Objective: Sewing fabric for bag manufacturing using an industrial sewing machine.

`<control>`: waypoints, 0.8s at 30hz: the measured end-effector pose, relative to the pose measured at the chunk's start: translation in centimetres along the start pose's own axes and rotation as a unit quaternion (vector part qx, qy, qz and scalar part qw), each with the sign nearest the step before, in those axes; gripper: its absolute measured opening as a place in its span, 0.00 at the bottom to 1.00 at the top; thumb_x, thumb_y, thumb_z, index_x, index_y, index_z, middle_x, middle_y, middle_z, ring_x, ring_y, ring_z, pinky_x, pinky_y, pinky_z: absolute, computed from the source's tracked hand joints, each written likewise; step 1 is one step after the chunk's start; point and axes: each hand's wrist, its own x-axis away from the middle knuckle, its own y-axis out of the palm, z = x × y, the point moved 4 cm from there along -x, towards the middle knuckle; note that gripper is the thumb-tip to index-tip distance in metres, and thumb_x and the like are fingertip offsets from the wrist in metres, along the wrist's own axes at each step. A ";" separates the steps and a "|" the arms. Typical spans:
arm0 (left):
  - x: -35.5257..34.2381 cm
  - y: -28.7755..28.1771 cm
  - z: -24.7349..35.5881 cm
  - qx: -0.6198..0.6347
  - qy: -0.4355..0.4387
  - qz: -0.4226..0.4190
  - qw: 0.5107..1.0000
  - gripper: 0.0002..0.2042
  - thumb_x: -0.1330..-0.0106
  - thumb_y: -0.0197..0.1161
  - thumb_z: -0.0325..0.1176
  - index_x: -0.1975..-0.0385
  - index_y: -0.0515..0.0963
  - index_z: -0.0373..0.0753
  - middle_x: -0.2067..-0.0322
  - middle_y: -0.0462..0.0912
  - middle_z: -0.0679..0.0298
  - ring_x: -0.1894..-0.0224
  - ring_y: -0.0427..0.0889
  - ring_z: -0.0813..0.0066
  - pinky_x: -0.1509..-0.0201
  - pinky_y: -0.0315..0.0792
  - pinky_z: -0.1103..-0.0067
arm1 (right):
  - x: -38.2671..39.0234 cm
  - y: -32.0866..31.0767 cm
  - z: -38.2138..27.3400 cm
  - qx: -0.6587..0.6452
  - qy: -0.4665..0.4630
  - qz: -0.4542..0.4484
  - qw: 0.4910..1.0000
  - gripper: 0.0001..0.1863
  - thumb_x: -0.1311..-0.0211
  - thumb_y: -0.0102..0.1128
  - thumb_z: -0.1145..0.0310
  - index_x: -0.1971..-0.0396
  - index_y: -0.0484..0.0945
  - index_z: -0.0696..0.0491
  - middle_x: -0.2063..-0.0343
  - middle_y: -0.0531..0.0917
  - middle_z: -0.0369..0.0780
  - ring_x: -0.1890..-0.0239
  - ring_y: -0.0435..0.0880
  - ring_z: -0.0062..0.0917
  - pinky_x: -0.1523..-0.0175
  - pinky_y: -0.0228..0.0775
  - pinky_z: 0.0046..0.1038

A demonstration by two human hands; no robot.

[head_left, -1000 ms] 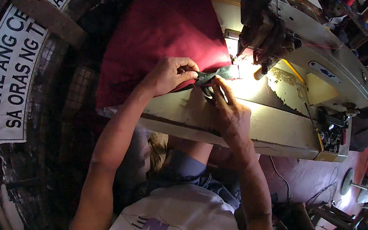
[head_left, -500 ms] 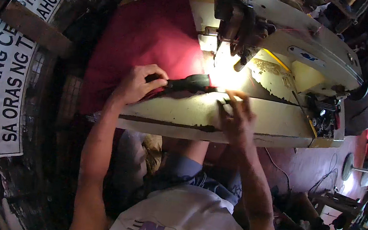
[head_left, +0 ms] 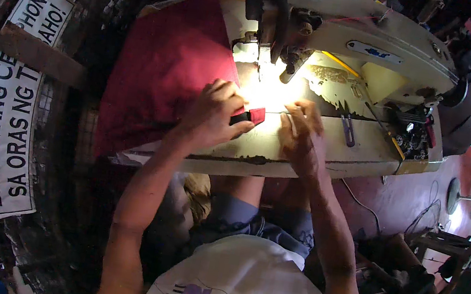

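Note:
My left hand [head_left: 214, 113] is closed around a small black and red piece of cloth [head_left: 257, 116], its red end sticking out beyond the fingers. It is just in front of the lit needle area of a sewing machine [head_left: 377, 40]. A short way to the right, my right hand [head_left: 303, 134] hovers low over the table's near side, fingers curled together; whatever they pinch, if anything, is hidden. Thread snips [head_left: 347, 125] lie on the table to the right of that hand. A large maroon cloth [head_left: 169, 59] spreads over the table's left side, partly behind my left hand.
The worn pale sewing table [head_left: 360, 158] has a small tray of metal parts [head_left: 413, 145] at its right end. A yellow stick [head_left: 341, 64] lies under the machine arm. A white sign [head_left: 5, 139] hangs on the left; a fan [head_left: 454, 196] stands at the right.
My left hand has moved right, gathering the black piece into its grip. The snips now lie on the table right of my right hand. The view has shifted slightly.

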 end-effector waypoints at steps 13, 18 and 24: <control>-4.1 3.7 -4.5 0.385 -0.270 -0.046 0.881 0.10 0.29 0.57 0.28 0.58 0.80 0.28 0.64 0.85 0.60 0.65 0.84 0.79 0.60 0.80 0.81 | -2.1 2.3 2.4 -0.084 0.123 -0.032 0.988 0.09 0.39 0.58 0.74 0.59 0.80 0.58 0.72 0.78 0.47 0.74 0.76 0.37 0.65 0.69 0.30; -3.7 4.1 -4.9 0.339 -0.264 -0.042 0.902 0.10 0.30 0.59 0.29 0.58 0.81 0.29 0.65 0.85 0.62 0.63 0.83 0.80 0.60 0.79 0.79 | -1.8 2.3 2.7 -0.072 0.149 -0.025 0.986 0.11 0.41 0.61 0.72 0.59 0.79 0.59 0.71 0.77 0.46 0.72 0.76 0.36 0.65 0.69 0.30; -2.2 3.6 -1.0 0.181 0.002 0.104 0.978 0.12 0.39 0.65 0.40 0.65 0.83 0.37 0.60 0.82 0.50 0.54 0.80 0.50 0.48 0.74 0.62 | -2.2 2.6 0.3 -0.056 -0.035 -0.093 0.993 0.11 0.34 0.53 0.69 0.61 0.83 0.58 0.61 0.85 0.43 0.58 0.84 0.32 0.50 0.74 0.30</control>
